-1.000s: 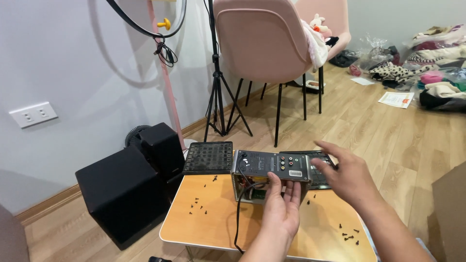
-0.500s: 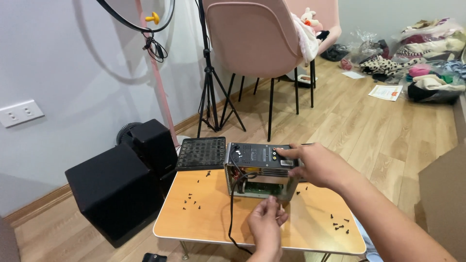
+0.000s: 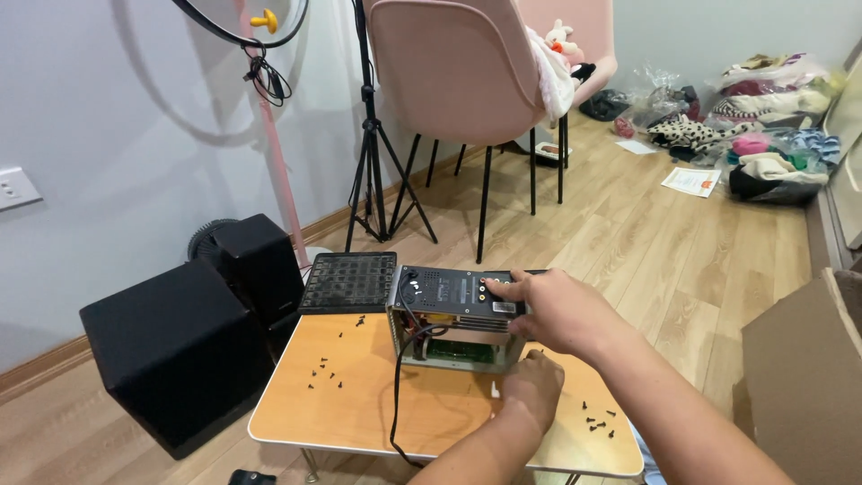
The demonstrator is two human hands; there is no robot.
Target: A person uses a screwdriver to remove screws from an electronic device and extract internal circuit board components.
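An opened metal electronics chassis [image 3: 446, 293] with a black panel of sockets on top stands on a small wooden table [image 3: 359, 409]. My right hand [image 3: 558, 312] grips the panel's right end, fingers stretched over the sockets. Just in front of the chassis's lower right corner, my left hand [image 3: 532, 386] rests with fingers curled, next to a small white piece [image 3: 494, 391]; what it holds is hidden. A black cable [image 3: 395, 395] runs from the chassis over the table's front edge. Small black screws lie scattered at left [image 3: 325, 373] and right [image 3: 597, 420].
A black perforated cover [image 3: 348, 280] lies at the table's back left. Two black speakers [image 3: 171, 350] [image 3: 256, 260] stand on the floor to the left. Behind are a pink chair [image 3: 449, 63] and a tripod [image 3: 373, 162]; a cardboard box [image 3: 799, 377] is on the right, with clothes piles [image 3: 772, 153] beyond.
My left hand has dropped from the chassis front to the table by its lower right corner. My right hand has stayed on the top panel's right end.
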